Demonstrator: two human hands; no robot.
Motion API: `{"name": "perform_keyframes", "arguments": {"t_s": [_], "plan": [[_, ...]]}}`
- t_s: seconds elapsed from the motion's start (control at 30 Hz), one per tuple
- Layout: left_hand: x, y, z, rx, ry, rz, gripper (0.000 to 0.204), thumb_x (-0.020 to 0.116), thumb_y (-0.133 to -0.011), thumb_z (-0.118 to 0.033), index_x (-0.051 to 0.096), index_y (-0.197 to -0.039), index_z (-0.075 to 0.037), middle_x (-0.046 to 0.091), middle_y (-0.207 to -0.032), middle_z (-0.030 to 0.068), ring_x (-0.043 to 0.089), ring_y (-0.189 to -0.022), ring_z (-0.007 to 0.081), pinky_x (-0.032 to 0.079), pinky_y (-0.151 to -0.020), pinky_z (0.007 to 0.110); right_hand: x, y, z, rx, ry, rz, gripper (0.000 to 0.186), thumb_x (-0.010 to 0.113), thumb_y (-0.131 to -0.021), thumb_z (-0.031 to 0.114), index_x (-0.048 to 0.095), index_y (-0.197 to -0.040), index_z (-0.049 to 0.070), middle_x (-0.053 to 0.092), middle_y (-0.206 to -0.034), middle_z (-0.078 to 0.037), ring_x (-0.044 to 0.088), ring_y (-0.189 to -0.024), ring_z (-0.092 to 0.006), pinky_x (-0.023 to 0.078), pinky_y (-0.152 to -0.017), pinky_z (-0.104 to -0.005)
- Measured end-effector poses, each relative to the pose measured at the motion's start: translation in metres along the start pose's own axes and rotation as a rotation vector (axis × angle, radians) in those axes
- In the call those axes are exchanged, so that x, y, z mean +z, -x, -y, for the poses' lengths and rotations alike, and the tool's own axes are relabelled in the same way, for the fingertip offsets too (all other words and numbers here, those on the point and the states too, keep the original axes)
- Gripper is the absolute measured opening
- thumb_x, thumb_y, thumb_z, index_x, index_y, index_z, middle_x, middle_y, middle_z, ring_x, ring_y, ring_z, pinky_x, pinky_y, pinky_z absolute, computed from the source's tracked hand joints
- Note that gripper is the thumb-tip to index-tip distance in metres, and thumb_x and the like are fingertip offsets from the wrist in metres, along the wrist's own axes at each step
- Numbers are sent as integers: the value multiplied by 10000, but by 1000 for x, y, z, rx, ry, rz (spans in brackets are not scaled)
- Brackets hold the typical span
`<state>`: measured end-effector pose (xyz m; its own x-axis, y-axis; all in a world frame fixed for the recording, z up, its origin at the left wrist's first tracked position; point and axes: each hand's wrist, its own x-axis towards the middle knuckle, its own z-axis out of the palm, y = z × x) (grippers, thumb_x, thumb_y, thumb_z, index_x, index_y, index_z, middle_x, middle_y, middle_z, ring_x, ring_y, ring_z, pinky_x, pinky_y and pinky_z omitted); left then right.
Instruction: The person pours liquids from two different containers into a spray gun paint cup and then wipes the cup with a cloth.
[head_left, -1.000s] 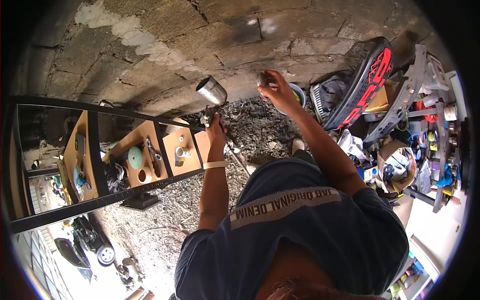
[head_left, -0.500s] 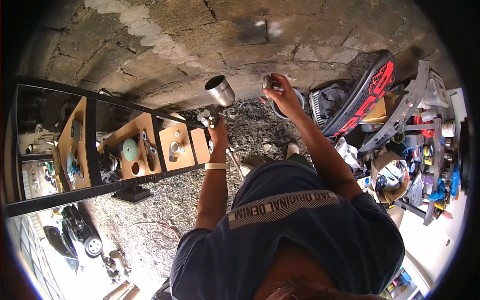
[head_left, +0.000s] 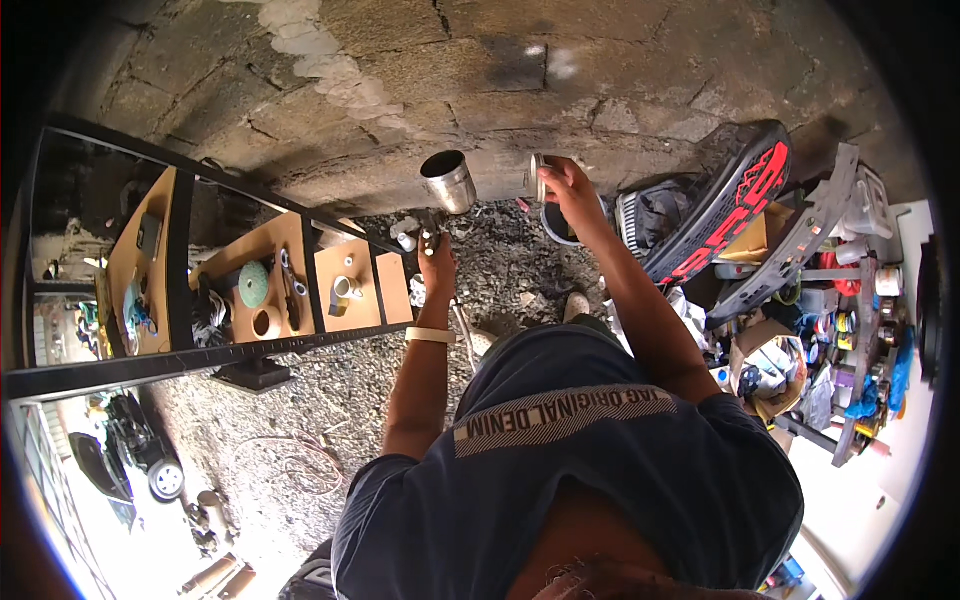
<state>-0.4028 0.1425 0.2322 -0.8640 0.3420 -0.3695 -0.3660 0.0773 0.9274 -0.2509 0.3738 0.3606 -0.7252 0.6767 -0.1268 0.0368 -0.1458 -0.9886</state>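
Observation:
My left hand (head_left: 437,272) is closed round the handle of what looks like a spray gun, its dark body (head_left: 430,232) mostly hidden by my fingers. An open silver metal cup (head_left: 452,188) sits atop the gun, tilted, its dark inside showing. To the right, apart from the cup, my right hand (head_left: 570,190) grips a round silver lid (head_left: 536,178) by its edge, held on its side. A light band circles my left wrist. Below my left hand a thin hose or stick (head_left: 466,335) runs downward.
A black-framed shelf (head_left: 215,352) on the left holds a mug (head_left: 347,287), a green round item (head_left: 253,284) and scissors. Ahead stands a block wall (head_left: 480,110). A bucket (head_left: 560,226), car grille (head_left: 725,205) and cluttered boxes (head_left: 768,362) lie right. Gravel (head_left: 300,410) covers the ground.
The view has shifted a little. The lid has turned slightly on its side in my right hand. Both hands keep their hold, and the cup stays open.

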Motion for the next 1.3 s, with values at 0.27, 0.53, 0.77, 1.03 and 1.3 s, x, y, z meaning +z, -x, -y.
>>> {"name": "perform_keyframes", "arguments": {"t_s": [0.27, 0.53, 0.77, 1.03, 1.3], "plan": [[-24, 17, -4, 256, -293, -81, 595, 636, -964, -227, 416, -1513, -166, 586, -1089, 101, 573, -954, 219, 472, -858, 344, -4, -16, 20, 303, -463, 311, 463, 512, -1004, 372, 572, -1258, -10, 675, -1193, -157, 684, -1054, -294, 522, -946, -427], [-43, 28, -10, 312, -337, -92, 583, 629, -972, -259, 427, -1513, -177, 601, -1056, 174, 577, -882, 230, 478, -808, 372, 18, -76, 68, -29, -74, 345, 652, 638, -942, 367, 446, -1402, -52, 668, -1220, -163, 651, -1118, -272, 491, -995, -400], [-36, 19, 6, 144, -350, -9, 612, 642, -965, -276, 399, -1522, -203, 718, -1015, 109, 647, -739, 137, 527, -631, 297, -63, -101, -21, -196, 322, -32, 885, 763, -864, 403, 302, -1510, 13, 660, -1224, -179, 646, -1089, -253, 487, -964, -396], [-36, -73, 66, -26, -831, 98, 756, 571, -898, -71, 240, -1559, -230, 653, -1221, 218, 720, -760, 327, 583, -499, 365, -228, 9, -112, 54, 326, -220, 810, 787, -850, 292, 352, -1495, 65, 605, -1264, -147, 590, -1179, -227, 479, -973, -425], [97, -211, 70, -159, -1897, 584, 334, 437, -981, -224, 545, -1272, -100, 672, -1032, 147, 666, -883, 303, 561, -704, 421, -357, 146, -168, 387, 392, -375, 823, 790, -834, 215, 338, -1511, 93, 591, -1307, -126, 587, -1176, -233, 476, -949, -395]]}}
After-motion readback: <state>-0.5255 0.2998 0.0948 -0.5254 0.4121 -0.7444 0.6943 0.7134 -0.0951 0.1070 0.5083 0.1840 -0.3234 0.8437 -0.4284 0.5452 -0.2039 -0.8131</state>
